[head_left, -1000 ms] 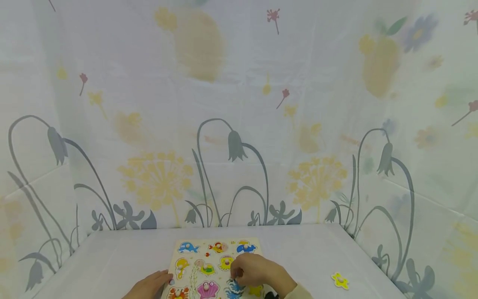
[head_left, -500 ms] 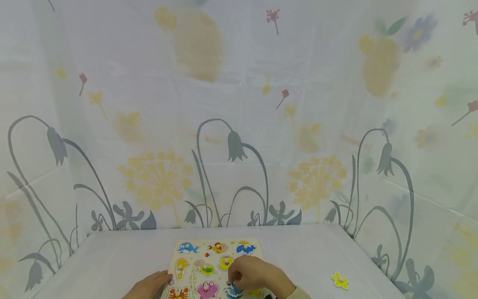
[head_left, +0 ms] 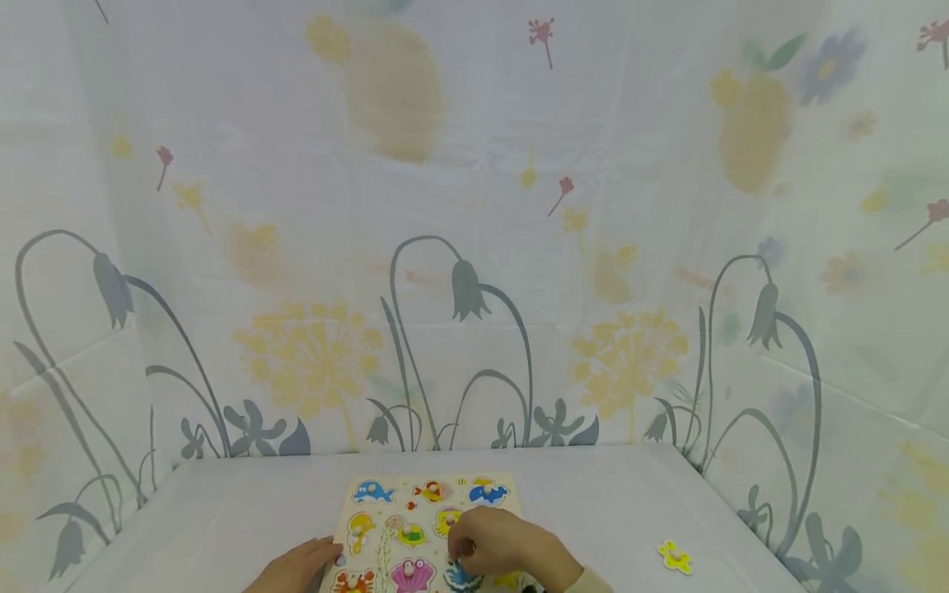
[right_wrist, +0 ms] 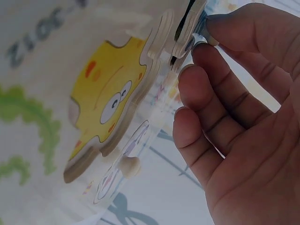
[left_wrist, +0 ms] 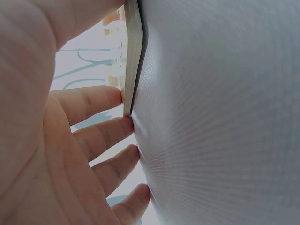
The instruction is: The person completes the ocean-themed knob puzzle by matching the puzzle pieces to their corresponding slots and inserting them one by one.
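- Tablecloth [head_left: 222, 511], pale and plain, spreads under both hands; a flower-printed curtain [head_left: 474, 247] rises beyond them on three sides
- Puzzle board [head_left: 385, 527], wooden, with sea-creature shapes, lies between the two hands; most of its recesses hold a pegged piece
- Left hand [head_left: 296, 567] lies flat on the cloth with fingers straight and relaxed; the left wrist view shows its fingertips [left_wrist: 123, 125] touching the edge of the board [left_wrist: 133, 56], holding nothing
- Right hand [head_left: 498, 542] sits curled over the board's near right part; its fingertips [right_wrist: 202, 44] pinch the blue piece [head_left: 461, 576] at its edge, seen edge-on in the right wrist view [right_wrist: 187, 35]
- Compared with a second ago, the right hand has crept slightly leftward and covers more of the blue piece, which has sunk nearer the board; the left hand has not shifted. This suggests the piece is being worked down into its recess, though whether it sits flush cannot be told
- Yellow piece with cartoon eyes [right_wrist: 105, 98] lies seated in the board just beside the right hand's fingers
- Yellow star-shaped piece [head_left: 675, 557] rests alone on the cloth, well out to the right of the right hand
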`<state>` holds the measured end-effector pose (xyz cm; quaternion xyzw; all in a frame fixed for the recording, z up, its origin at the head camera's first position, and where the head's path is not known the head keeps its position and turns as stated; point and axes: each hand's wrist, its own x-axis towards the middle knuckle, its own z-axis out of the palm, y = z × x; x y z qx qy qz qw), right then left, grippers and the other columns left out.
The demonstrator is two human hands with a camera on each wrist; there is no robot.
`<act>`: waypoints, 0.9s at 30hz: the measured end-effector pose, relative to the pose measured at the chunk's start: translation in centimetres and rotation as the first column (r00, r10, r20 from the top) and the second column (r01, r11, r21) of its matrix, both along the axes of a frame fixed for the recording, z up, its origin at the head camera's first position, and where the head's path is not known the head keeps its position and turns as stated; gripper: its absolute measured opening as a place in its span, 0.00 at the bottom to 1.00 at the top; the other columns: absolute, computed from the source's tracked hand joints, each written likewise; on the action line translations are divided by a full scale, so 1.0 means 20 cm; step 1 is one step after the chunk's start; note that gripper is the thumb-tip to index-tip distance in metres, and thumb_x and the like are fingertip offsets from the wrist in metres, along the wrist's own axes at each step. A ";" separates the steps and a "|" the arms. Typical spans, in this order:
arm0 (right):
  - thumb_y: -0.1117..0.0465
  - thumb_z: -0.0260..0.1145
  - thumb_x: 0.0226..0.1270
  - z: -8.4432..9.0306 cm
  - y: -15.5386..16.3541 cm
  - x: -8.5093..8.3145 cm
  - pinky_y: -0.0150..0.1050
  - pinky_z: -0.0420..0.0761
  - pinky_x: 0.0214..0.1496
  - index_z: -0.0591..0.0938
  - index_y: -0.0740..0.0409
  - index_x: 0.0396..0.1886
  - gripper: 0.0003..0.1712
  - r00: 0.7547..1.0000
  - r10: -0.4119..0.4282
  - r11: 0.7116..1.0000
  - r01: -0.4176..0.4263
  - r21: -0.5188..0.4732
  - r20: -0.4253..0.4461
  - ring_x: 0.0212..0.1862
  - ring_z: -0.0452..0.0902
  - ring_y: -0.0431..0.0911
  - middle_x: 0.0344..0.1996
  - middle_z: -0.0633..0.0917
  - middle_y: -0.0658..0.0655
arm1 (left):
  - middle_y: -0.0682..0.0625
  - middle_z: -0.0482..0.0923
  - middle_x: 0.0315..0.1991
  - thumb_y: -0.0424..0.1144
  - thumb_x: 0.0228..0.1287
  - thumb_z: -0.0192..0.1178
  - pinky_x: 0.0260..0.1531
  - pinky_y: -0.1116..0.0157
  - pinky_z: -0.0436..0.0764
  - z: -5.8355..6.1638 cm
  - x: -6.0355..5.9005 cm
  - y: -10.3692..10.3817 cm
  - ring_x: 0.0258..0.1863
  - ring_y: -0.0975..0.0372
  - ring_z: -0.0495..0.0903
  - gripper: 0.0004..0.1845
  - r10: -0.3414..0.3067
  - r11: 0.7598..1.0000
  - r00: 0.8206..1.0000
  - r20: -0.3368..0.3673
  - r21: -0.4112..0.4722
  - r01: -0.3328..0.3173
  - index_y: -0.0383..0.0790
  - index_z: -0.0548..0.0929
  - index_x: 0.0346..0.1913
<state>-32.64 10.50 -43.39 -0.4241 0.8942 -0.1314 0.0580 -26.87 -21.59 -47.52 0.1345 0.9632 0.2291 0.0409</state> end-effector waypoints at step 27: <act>0.61 0.70 0.55 0.02 0.03 0.02 0.25 0.70 0.26 0.85 0.43 0.27 0.06 0.999 -0.036 0.999 0.036 -0.004 0.032 0.25 0.66 0.31 0.20 0.73 0.37 | 0.39 0.72 0.60 0.66 0.39 0.70 0.53 0.33 0.68 0.01 0.00 -0.01 0.61 0.37 0.66 0.46 0.011 1.000 1.000 0.014 0.001 -0.012 0.38 0.76 0.58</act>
